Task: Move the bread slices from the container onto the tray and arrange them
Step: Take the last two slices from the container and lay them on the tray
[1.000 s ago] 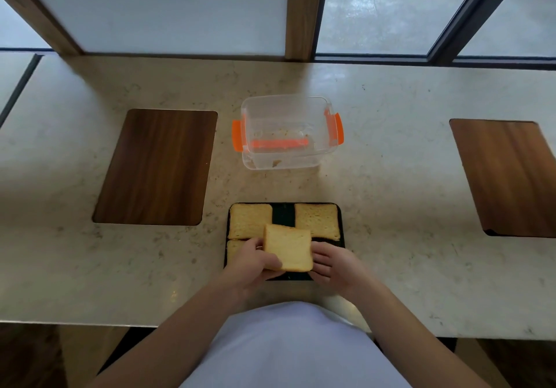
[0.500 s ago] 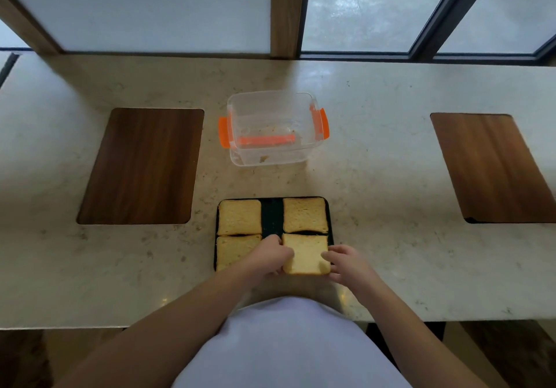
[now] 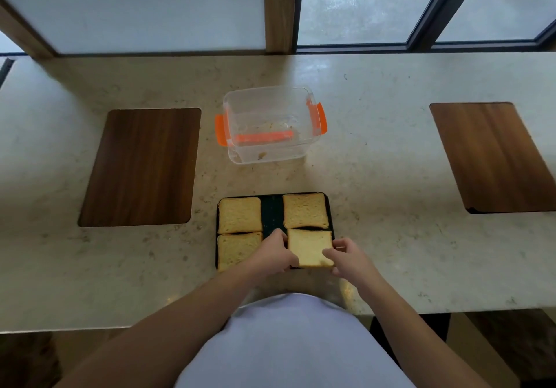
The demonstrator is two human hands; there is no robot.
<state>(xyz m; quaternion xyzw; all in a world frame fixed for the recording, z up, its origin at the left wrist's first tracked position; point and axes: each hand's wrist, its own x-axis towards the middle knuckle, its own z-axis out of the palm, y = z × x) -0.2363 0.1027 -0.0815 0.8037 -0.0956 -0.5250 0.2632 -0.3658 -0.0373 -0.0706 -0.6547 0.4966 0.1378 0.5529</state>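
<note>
Fourth slice (image 3: 310, 247) lowered from mid-air onto the tray (image 3: 272, 211) since one second ago; both hands remain on it.

The slice lies flat in the near-right quarter, its near edge overhanging the tray rim. The left hand (image 3: 272, 253) is curled against its left edge; the right hand (image 3: 349, 256) pinches its near-right corner between thumb and fingers. Three other slices (image 3: 239, 214) fill the remaining quarters. The container (image 3: 270, 124) stands beyond the tray, holding only crumbs. Risk: an uneven push could skew the slice or ride it onto the far-right slice (image 3: 305, 210); a hard pinch could tear the soft corner.
</note>
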